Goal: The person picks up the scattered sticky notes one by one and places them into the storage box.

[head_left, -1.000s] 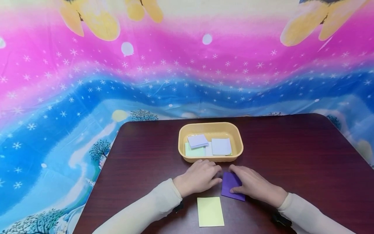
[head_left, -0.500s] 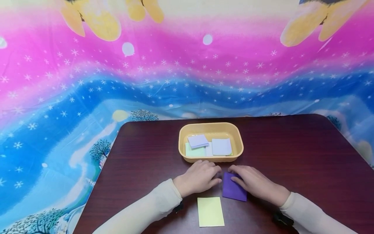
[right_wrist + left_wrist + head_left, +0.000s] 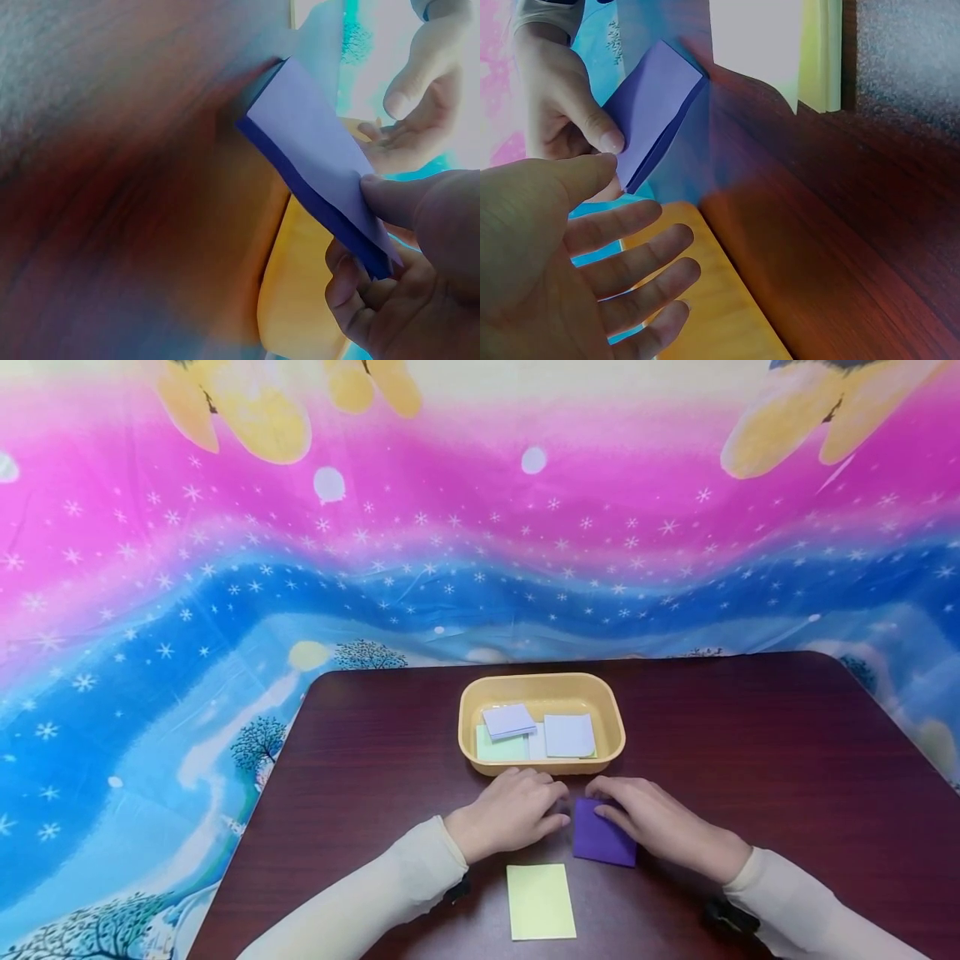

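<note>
My right hand (image 3: 662, 828) pinches a purple sticky note pad (image 3: 604, 845) by its far end. In the right wrist view, the thumb (image 3: 394, 199) presses on top of the pad (image 3: 304, 139) while the fingers curl beneath; its sheets part a little along one edge. Just to the left, my left hand (image 3: 510, 814) holds nothing, its fingers loosely bent and spread in the left wrist view. A pale yellow sticky note pad (image 3: 540, 902) lies on the table nearer to me, below both hands.
A yellow plastic basin (image 3: 615, 735) stands beyond the hands. In it are a white pad (image 3: 568, 737), a pale lilac pad (image 3: 508, 722) and a light green pad (image 3: 501, 749). The dark wooden table (image 3: 360, 752) backs onto a colourful printed cloth (image 3: 480, 527).
The right thumb has moved up the purple pad toward its far end, and the pad has shifted slightly right. The left hand and the yellow pad stay in place.
</note>
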The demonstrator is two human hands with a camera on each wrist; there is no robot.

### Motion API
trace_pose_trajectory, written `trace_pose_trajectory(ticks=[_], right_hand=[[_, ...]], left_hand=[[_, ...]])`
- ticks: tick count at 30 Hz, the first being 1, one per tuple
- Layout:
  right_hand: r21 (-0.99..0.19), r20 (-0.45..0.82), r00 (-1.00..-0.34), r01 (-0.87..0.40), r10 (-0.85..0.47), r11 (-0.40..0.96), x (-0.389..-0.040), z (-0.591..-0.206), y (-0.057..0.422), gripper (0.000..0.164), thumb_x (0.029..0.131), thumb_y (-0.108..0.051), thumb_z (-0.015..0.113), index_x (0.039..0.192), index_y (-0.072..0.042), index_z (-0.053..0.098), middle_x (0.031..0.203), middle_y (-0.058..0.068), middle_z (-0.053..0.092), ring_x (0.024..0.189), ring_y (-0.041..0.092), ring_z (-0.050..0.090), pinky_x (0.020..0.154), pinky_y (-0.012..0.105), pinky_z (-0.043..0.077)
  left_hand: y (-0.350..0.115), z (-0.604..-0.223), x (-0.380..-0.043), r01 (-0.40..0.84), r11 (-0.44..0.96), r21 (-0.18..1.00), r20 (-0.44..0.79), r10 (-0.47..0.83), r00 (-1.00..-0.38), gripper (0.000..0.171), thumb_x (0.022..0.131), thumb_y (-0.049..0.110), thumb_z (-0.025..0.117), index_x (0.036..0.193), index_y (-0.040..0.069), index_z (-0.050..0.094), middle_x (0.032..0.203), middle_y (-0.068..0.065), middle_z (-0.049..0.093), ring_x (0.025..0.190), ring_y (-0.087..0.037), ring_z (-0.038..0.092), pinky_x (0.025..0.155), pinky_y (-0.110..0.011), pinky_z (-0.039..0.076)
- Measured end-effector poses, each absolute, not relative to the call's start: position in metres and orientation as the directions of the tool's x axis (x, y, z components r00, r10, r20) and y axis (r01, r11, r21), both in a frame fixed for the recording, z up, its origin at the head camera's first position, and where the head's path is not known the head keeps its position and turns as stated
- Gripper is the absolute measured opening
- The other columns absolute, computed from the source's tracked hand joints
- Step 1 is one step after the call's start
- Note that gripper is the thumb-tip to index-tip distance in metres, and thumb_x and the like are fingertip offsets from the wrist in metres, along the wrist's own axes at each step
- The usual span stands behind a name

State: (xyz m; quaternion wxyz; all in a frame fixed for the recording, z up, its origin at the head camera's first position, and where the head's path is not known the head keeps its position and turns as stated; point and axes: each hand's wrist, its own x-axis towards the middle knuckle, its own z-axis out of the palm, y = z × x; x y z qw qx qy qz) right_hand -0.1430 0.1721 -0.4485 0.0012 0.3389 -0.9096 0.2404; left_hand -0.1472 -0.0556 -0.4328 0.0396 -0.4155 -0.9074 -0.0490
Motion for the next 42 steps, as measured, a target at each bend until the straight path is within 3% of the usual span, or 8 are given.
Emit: trace_pose_trajectory(ticks=[24, 42], right_hand=[[-0.414, 0.200, -0.784, -0.611, -0.587, 0.675, -0.145, -0.437, 0.179, 0.015, 0.085, -0.014, 0.065, 0.098, -0.021, 0.062, 0.089, -0.013, 0.061, 0.079, -0.001, 0.055, 0.069, 0.028, 0.050], [-0.405, 0.195, -0.786, -0.609, -0.587, 0.682, -0.144, -0.429, 0.181, 0.016, 0.085, -0.012, 0.065, 0.099, -0.020, 0.063, 0.090, -0.013, 0.062, 0.080, 0.000, 0.056, 0.070, 0.030, 0.050]], left_hand=[[-0.051, -0.426, -0.150, 0.751, 0.656, 0.077, 0.113, 0.742, -0.660, 0.035, 0.092, 0.043, 0.052, 0.113, 0.018, 0.065, 0.099, 0.006, 0.065, 0.090, -0.010, 0.059, 0.074, -0.027, 0.045], [-0.050, -0.422, -0.150, 0.749, 0.660, 0.062, 0.120, 0.740, -0.662, 0.034, 0.092, 0.044, 0.053, 0.111, 0.019, 0.065, 0.096, 0.007, 0.065, 0.086, -0.010, 0.059, 0.067, -0.027, 0.042]])
